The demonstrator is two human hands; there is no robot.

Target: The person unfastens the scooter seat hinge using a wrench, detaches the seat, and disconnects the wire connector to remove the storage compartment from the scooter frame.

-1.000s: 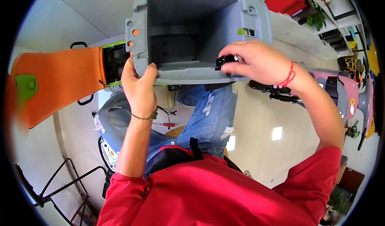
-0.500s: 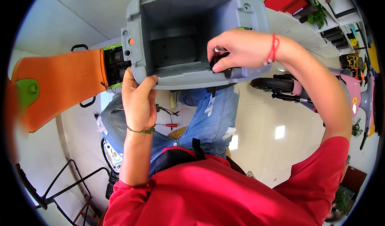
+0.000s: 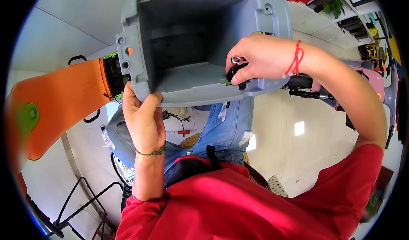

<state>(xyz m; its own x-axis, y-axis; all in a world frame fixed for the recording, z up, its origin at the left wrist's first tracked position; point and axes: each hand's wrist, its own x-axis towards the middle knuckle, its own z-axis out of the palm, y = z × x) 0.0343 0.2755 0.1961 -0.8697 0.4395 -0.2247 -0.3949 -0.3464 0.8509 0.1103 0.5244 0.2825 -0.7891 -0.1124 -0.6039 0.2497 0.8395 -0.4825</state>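
Note:
A deep grey plastic bin-like shell (image 3: 187, 96) is held up in front of me, its open mouth facing me. My left hand (image 3: 142, 122) grips the near left corner of its rim, with the thumb on top. My right hand (image 3: 260, 63) reaches over the right rim and pinches a small black part with a shiny metal cylinder (image 3: 236, 60) against the inner right wall. A bit of green shows just below those fingertips. My right palm and fingers hide most of the black part. Holes line the shell's left flange.
An orange scooter-like body panel (image 3: 64, 86) with black handles stands at left. A red-handled screwdriver (image 3: 183, 132) and black cable (image 3: 181, 118) lie on the floor by my legs. A black metal frame (image 3: 85, 201) is at lower left, a pink two-wheeler (image 3: 366, 86) at right.
The shell has shifted slightly left and nearer to me in view. My right hand has moved a little right and down with the black part; my left hand still grips the rim.

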